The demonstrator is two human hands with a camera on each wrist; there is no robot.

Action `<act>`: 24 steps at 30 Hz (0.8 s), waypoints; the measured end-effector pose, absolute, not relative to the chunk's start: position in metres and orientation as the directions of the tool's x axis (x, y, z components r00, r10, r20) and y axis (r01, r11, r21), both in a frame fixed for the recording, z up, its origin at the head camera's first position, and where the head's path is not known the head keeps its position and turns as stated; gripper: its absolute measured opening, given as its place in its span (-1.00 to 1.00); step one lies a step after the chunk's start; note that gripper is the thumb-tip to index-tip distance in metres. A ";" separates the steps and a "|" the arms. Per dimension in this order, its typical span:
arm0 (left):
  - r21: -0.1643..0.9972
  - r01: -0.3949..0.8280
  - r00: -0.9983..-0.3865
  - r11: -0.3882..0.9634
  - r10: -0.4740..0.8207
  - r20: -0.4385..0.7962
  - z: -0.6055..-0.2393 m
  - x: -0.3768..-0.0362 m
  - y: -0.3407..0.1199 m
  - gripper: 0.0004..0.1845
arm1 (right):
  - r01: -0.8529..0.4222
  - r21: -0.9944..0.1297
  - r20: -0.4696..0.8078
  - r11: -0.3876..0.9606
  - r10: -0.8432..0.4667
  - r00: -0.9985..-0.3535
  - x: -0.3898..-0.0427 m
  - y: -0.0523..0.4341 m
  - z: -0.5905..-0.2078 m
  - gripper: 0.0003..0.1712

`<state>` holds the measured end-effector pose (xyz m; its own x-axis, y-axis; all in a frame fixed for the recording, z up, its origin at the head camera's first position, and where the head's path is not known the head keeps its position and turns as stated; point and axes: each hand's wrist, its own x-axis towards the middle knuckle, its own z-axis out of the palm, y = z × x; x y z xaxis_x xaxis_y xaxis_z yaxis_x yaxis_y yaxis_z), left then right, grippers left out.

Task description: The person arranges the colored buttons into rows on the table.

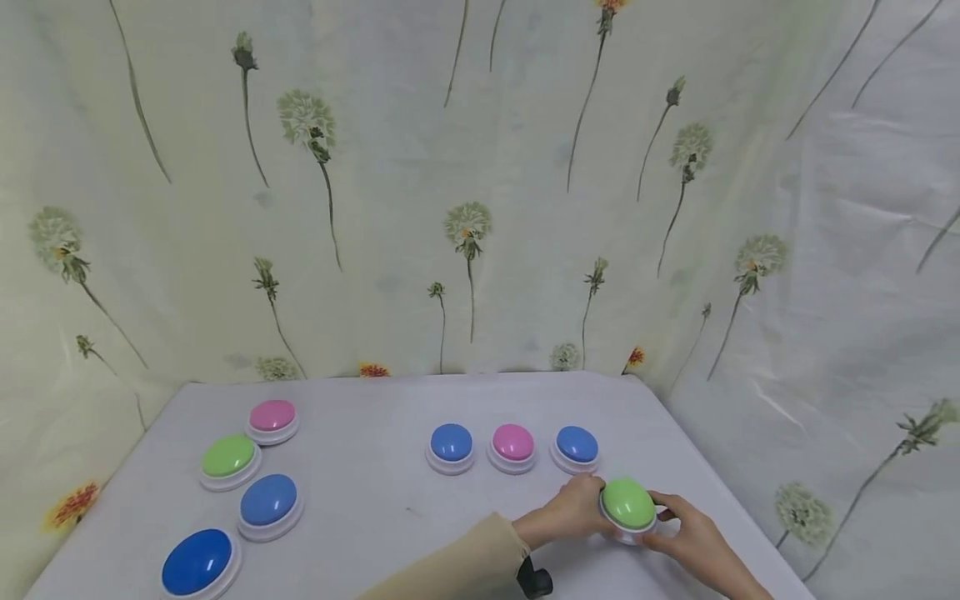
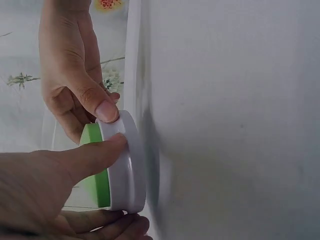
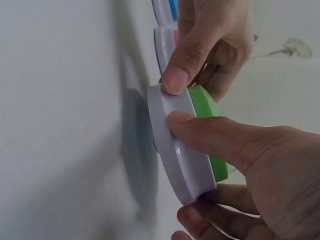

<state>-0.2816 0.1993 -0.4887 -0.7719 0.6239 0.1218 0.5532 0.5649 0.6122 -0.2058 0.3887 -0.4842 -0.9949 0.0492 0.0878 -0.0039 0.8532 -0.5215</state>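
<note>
A big dark blue button [image 1: 197, 562] sat at the near left corner of the desk [image 1: 375, 517]. Just behind it was a lighter blue button [image 1: 269, 501], then a green button [image 1: 228, 457], and behind that a pink button [image 1: 272, 416]. These four sat close together on the left side.

In the middle, toward the back, three small buttons stood in a row: a blue one [image 1: 452, 443], a pink one [image 1: 513, 443] and another blue one [image 1: 577, 445].

Near the right edge, just in front of that row, two hands held a green button with a white base [image 1: 628, 505]. The left hand [image 1: 573, 511], in a tan sleeve [image 1: 457, 567], had its fingers [image 2: 95, 157] curled on the white rim, with the thumb on one side. The right hand [image 1: 686, 533] pinched the other side of the rim, its fingers [image 3: 200, 135] bent around it too. In the wrist views the button seemed tipped up, with one edge off the desk and a shadow under it.

A cloth with dandelion flowers [image 1: 465, 225] hung behind the desk.
</note>
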 end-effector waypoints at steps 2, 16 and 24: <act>0.612 0.525 -0.791 0.592 0.604 0.093 -0.492 -0.281 0.204 -0.48 | 0.006 -0.522 0.066 0.853 0.048 -0.997 -0.207 0.392 -0.489 -0.15; 0.620 0.586 -0.771 0.522 0.594 0.229 -0.507 -0.282 0.227 -0.61 | 0.018 -0.611 0.106 0.791 0.105 -0.989 -0.210 0.415 -0.507 -0.15; 0.662 0.539 -0.795 0.521 0.574 0.197 -0.506 -0.275 0.240 -0.65 | 0.020 -0.606 0.163 0.795 0.149 -0.975 -0.219 0.428 -0.507 -0.30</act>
<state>-0.2753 0.2397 -0.5061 -0.7952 0.5735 0.1966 0.5393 0.5210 0.6616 -0.2192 0.4276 -0.5068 -0.9754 0.1487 0.1626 0.0201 0.7949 -0.6064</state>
